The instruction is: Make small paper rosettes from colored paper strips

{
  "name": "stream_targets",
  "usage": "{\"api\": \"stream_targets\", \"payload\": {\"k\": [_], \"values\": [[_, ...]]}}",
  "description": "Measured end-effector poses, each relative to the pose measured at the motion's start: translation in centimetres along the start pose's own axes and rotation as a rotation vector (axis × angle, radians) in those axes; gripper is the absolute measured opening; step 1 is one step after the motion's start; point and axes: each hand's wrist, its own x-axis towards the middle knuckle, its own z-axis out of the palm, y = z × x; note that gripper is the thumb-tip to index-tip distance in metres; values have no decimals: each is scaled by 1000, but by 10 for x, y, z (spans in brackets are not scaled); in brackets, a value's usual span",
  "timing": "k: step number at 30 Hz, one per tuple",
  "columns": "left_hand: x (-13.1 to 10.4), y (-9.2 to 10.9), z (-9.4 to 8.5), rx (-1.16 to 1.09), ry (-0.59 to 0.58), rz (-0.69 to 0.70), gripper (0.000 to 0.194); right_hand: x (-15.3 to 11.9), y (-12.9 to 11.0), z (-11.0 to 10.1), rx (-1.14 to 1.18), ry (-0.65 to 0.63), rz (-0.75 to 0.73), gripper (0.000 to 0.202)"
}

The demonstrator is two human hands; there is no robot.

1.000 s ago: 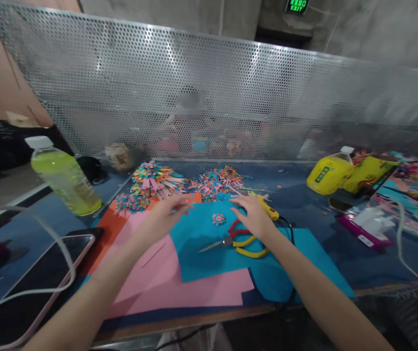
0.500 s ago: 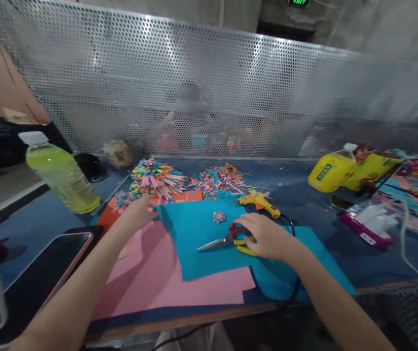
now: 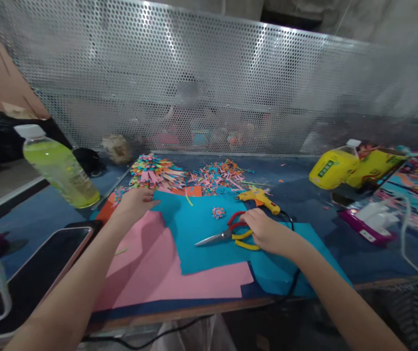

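Scissors [image 3: 225, 235]: flat on the blue sheet [image 3: 201, 258], tips toward the left hand's side, blades look together. Lifted carelessly, they could drag or nick the paper.
Right hand [image 3: 267, 231]: fingers curled at the red handle loop; can't tell if it has a firm grip. Half a hold could let the scissors twist and slip.
Paper flower [image 3: 218, 212]: on the sheet, just beyond the scissors. Small, probably light; a handle swing could knock it or squash its petals.
Left hand [image 3: 139, 199]: fingers bent at the sheet's far corner; can't tell if it's pinching. A tug there would likely shift scissors and flower together (paper makes a poor tablecloth trick).
Glue gun [image 3: 260, 199]: on its side beyond the right hand, nozzle by the sheet's far edge. Heat unknown; if hot, it could burn a finger or mark the paper.
Black cord [image 3: 295, 282]: runs near the right forearm. A snag could pull the gun.
Pink sheet [image 3: 150, 273]: partly under the blue one, could slide with it.
Cut strips [image 3: 219, 176]: loose heap on the surface [image 3: 289, 170], easily scattered by a sleeve or draught.
Green bottle [image 3: 61, 170]: capped, near the left forearm, low spill risk.
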Motion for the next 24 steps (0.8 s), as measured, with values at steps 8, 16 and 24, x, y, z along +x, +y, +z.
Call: {"api": "stream_targets", "payload": {"k": [8, 16, 24], "values": [[-5, 6, 2, 482, 88, 119, 38, 12, 2, 2, -80, -109, 60, 37], [-21, 29, -1, 450, 241, 228, 41, 17, -13, -24, 130, 172, 254, 13], [-14, 18, -6, 41, 192, 32, 36, 51, -76, -17, 1769, -537, 417, 65]]}}
